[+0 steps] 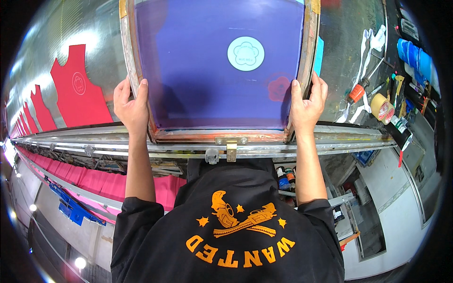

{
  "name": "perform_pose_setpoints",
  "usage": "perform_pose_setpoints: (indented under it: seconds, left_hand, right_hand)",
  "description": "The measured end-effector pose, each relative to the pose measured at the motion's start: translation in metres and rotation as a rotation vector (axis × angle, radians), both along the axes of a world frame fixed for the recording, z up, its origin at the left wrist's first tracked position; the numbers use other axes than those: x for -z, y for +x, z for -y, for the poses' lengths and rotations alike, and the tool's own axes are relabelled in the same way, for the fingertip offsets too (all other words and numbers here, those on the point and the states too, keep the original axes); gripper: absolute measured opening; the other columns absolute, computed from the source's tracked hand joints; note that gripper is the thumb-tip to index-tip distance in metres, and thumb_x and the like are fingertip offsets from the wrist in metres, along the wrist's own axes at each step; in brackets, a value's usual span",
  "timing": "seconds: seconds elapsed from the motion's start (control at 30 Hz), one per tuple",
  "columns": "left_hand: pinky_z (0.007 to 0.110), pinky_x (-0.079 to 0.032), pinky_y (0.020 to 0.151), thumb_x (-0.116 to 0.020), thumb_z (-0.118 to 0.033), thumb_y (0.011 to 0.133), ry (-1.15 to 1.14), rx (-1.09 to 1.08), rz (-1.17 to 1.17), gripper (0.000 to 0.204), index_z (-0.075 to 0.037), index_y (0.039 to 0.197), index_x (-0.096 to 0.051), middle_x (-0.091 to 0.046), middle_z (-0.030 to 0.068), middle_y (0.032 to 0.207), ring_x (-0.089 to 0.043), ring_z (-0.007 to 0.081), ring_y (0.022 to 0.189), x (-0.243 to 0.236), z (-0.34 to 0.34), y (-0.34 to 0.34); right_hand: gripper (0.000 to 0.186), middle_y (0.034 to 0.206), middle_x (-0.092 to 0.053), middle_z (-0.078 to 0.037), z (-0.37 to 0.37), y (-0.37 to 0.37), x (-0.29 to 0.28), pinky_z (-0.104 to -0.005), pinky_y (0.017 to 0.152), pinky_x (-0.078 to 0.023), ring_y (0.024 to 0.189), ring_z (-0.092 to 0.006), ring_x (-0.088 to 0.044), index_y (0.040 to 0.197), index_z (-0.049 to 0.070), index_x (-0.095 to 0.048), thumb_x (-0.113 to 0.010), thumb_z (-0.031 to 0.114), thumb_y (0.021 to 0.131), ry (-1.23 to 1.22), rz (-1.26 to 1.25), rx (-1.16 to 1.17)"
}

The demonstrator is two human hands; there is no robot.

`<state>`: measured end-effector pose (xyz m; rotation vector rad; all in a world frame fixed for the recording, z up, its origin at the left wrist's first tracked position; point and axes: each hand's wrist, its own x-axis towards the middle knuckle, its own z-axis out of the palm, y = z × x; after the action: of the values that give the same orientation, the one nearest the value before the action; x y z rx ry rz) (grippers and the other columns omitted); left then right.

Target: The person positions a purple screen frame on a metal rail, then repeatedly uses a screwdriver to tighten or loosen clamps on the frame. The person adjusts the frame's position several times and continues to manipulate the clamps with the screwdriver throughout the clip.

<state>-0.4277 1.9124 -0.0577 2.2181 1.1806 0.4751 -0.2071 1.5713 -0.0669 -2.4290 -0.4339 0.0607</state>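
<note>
My left hand [130, 104] grips the left side of a printing screen frame [221, 136], with the thumb along its inner edge. My right hand [307, 104] holds the frame's right side in a similar grip. The screen's purple mesh [212, 94] bears a pale round stencil with a flower outline [245, 53] and a reddish flower mark [279, 88] at lower right. A metal bracket [231, 152] on the frame's near side lies over a long rail [179, 150].
Red cut garment pieces [82, 94] line the bench [104, 42] leftward, one with a round outline print. On the right lie tape rolls [381, 107], an orange-labelled container [357, 91], white strips, tools and blue rolls [415, 59]. Pink fabric [94, 179] and ink containers [286, 177] are below the rail.
</note>
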Motion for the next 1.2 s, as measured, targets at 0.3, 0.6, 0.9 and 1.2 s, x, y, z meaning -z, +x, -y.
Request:
perform_pose_setpoints:
  seconds: [0.3, 0.6, 0.9, 1.2]
  left_hand:
    - [0.033, -0.052, 0.09, -0.082, -0.015, 0.09, 0.033, 0.01, -0.012, 0.033, -0.004, 0.12, -0.077, -0.072, 0.0077, 0.106, -0.067, 0.0192, 0.099, 0.001, 0.0, 0.0]
    - [0.033, -0.052, 0.091, -0.083, -0.015, 0.09, 0.014, -0.017, -0.012, 0.033, -0.003, 0.12, -0.077, -0.072, 0.0082, 0.107, -0.066, 0.019, 0.098, 0.004, 0.0, -0.001]
    - [0.033, -0.053, 0.089, -0.083, -0.017, 0.088, 0.03, -0.015, 0.017, 0.035, -0.005, 0.121, -0.077, -0.071, 0.0071, 0.105, -0.067, 0.0186, 0.096, 0.004, 0.0, -0.001]
    - [0.034, -0.052, 0.095, -0.081, -0.027, 0.092, 0.009, 0.01, -0.025, 0.039, -0.005, 0.124, -0.076, -0.07, 0.0094, 0.111, -0.068, 0.0222, 0.104, 0.003, -0.003, -0.002]
  right_hand:
    - [0.053, 0.123, -0.061, -0.021, -0.002, 0.001, -0.002, -0.0441, 0.1, -0.049, 0.114, -0.0363, -0.062, 0.135, -0.006, -0.061, -0.078, 0.018, 0.091, -0.038, 0.014, -0.001]
    - [0.052, 0.122, -0.061, -0.021, -0.003, 0.001, -0.001, -0.0446, 0.1, -0.049, 0.114, -0.0367, -0.062, 0.134, -0.005, -0.062, -0.079, 0.016, 0.09, -0.016, 0.019, 0.006]
    - [0.051, 0.121, -0.062, -0.021, -0.004, 0.001, 0.0, -0.0446, 0.1, -0.05, 0.113, -0.0371, -0.063, 0.131, -0.005, -0.063, -0.08, 0.017, 0.088, 0.019, 0.016, 0.032]
    - [0.051, 0.119, -0.06, -0.022, -0.005, 0.002, 0.007, -0.0451, 0.098, -0.05, 0.111, -0.0387, -0.062, 0.134, -0.006, -0.062, -0.076, 0.014, 0.089, 0.119, 0.037, 0.011]
